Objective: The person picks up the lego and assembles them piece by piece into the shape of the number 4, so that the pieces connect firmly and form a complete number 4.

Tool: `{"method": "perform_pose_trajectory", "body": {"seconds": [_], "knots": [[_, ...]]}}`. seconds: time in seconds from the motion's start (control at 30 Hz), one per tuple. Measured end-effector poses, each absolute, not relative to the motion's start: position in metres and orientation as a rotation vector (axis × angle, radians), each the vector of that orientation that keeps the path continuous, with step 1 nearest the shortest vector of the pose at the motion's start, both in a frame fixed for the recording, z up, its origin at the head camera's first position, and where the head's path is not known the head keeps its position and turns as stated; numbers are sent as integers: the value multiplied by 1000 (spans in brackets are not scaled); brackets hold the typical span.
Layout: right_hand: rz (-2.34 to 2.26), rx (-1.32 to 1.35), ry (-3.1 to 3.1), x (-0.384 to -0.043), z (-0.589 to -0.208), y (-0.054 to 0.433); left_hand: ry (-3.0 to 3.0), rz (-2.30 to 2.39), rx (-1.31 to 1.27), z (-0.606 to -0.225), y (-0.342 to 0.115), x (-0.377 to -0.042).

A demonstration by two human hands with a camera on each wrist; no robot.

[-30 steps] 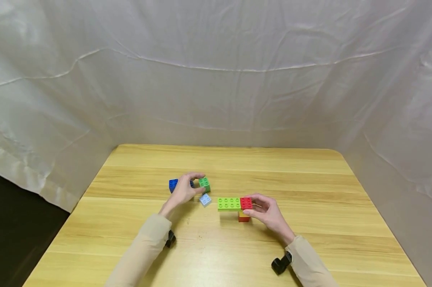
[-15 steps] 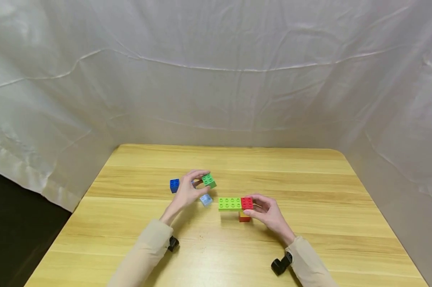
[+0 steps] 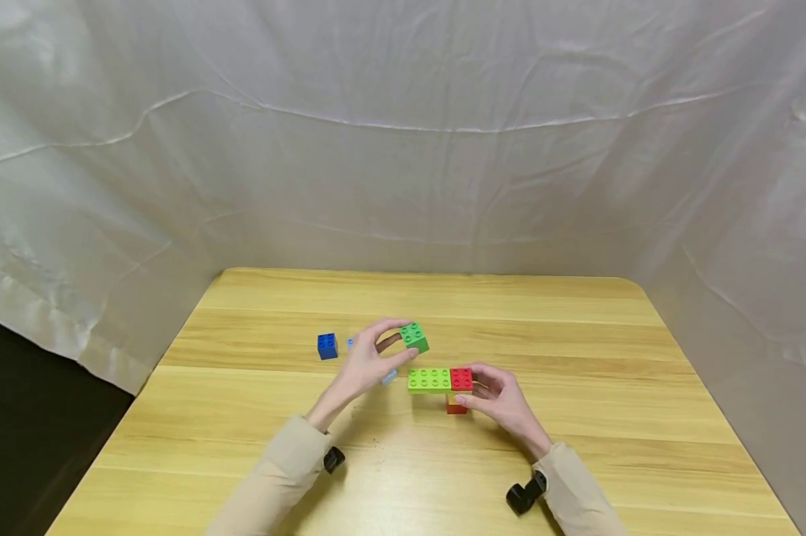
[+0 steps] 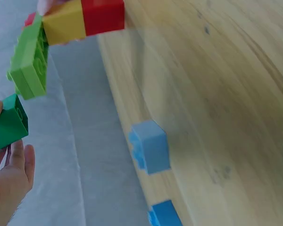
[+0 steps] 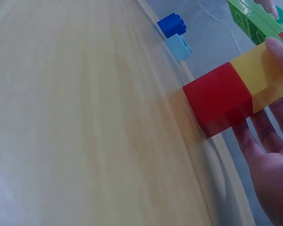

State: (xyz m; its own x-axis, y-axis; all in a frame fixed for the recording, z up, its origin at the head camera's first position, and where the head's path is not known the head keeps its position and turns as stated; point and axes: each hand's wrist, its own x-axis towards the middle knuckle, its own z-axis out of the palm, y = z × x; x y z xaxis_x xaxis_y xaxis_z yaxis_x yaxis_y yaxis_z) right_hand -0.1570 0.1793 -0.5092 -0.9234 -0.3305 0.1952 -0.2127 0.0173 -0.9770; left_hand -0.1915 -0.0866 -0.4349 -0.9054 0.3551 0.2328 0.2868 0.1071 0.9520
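Observation:
My left hand pinches a green toy building brick between thumb and fingertips, raised above the table. Just in front and right of it is a stack of bricks: a red brick at the bottom, a yellow brick on that, then a long lime-green brick reaching out to the left. A second red brick is at the long brick's right end. My right hand grips the stack from the right, thumb on the near side. Whether the stack touches the table is hard to tell.
A dark blue brick lies on the wooden table left of my left hand. A light blue brick is partly hidden under that hand, and another light blue bit shows behind it. Pale curtains surround the table.
My left hand has lifted the green brick off the table and carried it right, towards the stack. The right hand and the stack have stayed in place.

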Motion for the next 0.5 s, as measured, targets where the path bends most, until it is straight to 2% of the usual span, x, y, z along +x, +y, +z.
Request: {"method": "perform_pose_trajectory", "body": {"seconds": [0.5], "knots": [[-2015,-553,2133,-158,-516,182,2486,1676,1036,-431,-61,-181]]}}
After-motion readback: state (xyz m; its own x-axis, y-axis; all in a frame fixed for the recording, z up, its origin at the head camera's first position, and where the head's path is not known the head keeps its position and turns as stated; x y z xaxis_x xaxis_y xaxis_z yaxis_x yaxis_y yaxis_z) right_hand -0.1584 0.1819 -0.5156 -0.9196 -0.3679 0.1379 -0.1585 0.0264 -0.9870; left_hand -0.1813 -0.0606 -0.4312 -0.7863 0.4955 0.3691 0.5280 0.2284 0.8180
